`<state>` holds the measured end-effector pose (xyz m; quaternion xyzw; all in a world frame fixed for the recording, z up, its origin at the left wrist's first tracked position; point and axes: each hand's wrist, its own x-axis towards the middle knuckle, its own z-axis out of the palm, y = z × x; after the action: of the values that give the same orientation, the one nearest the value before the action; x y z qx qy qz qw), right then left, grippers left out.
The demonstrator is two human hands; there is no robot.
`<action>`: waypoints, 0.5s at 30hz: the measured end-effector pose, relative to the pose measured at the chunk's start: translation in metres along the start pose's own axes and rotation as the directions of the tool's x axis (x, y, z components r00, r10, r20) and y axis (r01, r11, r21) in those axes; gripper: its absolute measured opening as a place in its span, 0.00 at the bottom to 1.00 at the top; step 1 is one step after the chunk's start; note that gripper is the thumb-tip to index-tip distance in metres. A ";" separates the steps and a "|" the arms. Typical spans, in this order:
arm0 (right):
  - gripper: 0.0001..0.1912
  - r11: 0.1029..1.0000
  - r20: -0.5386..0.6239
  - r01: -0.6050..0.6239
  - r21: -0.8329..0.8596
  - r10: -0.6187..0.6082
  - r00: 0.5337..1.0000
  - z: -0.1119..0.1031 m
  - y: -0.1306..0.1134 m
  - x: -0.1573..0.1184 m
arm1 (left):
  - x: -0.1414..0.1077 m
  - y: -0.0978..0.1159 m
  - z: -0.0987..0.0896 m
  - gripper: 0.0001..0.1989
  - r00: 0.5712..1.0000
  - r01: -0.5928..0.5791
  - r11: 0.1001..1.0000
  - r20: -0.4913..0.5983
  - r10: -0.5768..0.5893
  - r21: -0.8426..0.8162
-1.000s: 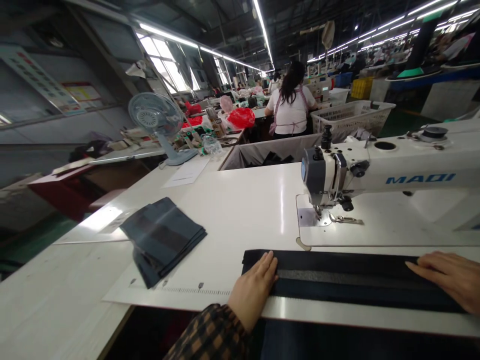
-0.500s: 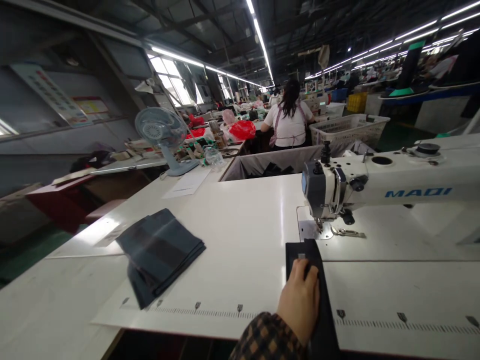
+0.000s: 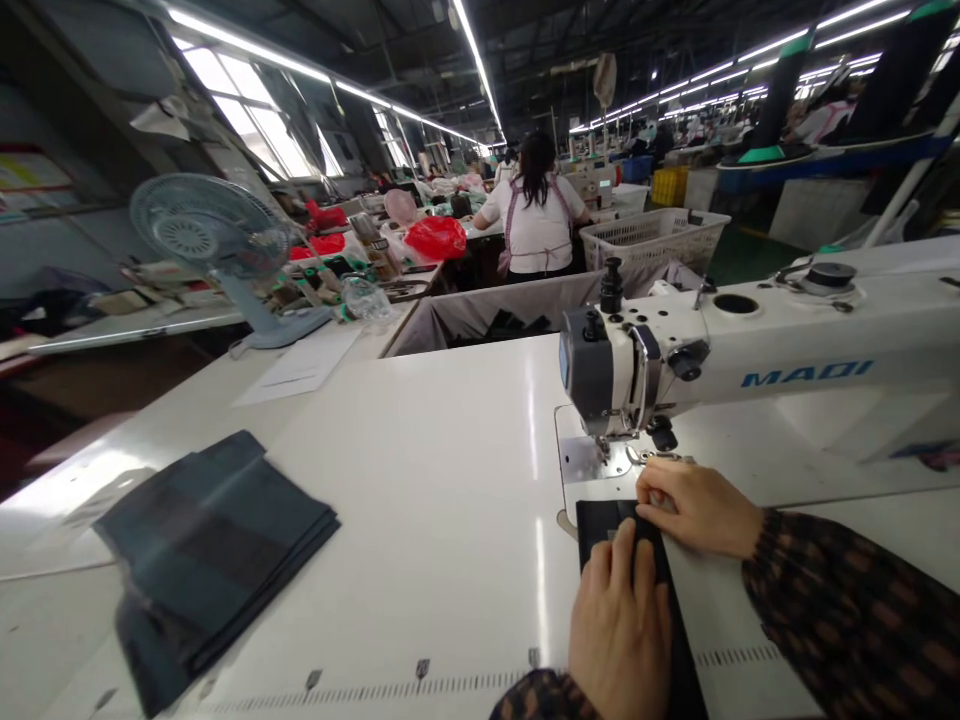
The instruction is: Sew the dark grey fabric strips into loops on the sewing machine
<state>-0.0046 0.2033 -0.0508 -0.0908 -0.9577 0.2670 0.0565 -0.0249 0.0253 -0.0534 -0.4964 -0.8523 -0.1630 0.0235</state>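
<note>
Black strip (image 3: 595,522) crosses counter's (image 3: 435,450) near edge, L hand (image 3: 621,635) flat atop, R hand (image 3: 701,508) at far corner, grip unclear. Prob. aligning; needs straightness.

Long narrow black fabric strip (image 3: 595,520), laid flat on glossy white tabletop (image 3: 420,500), right side, running near to far; small pale mark by squared far end.

Fan (image 3: 251,300) beside white paper (image 3: 300,370)

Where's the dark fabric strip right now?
In the head view, the dark fabric strip lies under both hands, right of centre, just in front of the sewing machine's needle area.
</note>
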 end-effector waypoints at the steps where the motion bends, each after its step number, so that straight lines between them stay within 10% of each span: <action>1: 0.04 1.000 -0.005 -0.010 -0.009 0.010 1.000 0.000 -0.002 0.000 | 0.000 -0.001 0.001 0.19 1.000 -0.014 1.000 -0.004 0.014 0.016; 15: 0.06 0.993 -0.114 -0.086 -0.081 0.076 0.991 0.011 -0.008 -0.002 | 0.001 0.000 0.009 0.22 0.997 -0.019 0.991 0.074 0.009 0.134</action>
<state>-0.0060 0.1905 -0.0565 -0.1466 -0.9592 0.2223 0.0945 -0.0242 0.0291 -0.0615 -0.5053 -0.8582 -0.0867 0.0270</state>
